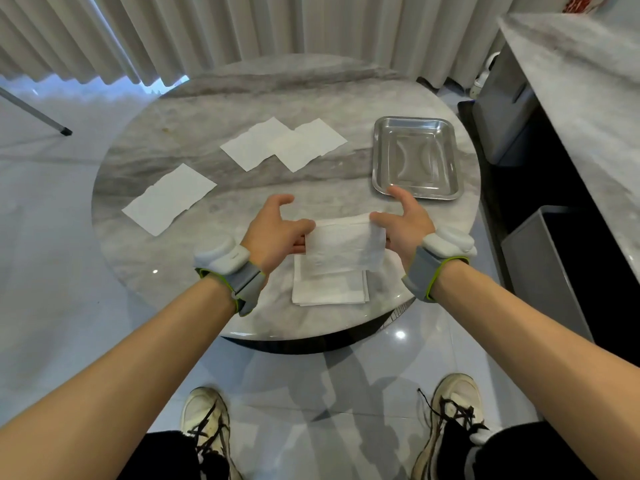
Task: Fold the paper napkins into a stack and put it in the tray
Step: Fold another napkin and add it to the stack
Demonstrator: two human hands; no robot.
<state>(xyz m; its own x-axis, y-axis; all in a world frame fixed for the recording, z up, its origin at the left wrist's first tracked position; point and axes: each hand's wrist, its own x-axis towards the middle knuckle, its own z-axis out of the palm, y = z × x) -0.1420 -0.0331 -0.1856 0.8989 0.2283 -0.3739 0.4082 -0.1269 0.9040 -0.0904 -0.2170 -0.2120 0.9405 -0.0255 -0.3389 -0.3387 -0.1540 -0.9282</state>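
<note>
White tissue-thin paper was what both hands had hold of: the left hand [277,225] was pinching one side edge of a napkin [344,247] and the right hand [403,221] the other, thumbs on top, the rest of the fingers tucked under so I couldn't see them, and the sheet was draped between them, already doubled over by the look of it. It hung right above the folded stack [329,287] at about 6 o'clock on the round marble table [214,109], lower edge overlapping the top of the pile. If you ask me, the trick here was to line up the near corners with the stack first, then let the far edge settle and smooth it flat, because this stuff is floppy and slides crooked the second one side gets let go early. Further out, three napkins were waiting unfolded: one lone sheet [169,199] at roughly 9 o'clock, and an overlapping pair [282,143] around 12. The steel tray [381,150] sat at about 2 o'clock, just past the right thumb, and it had nothing in it, only reflections in the bottom. So my read was maybe halfway through the folding, with the tray move not even started. Off the table to the right stood a grey bin [540,271], insides not visible.
</note>
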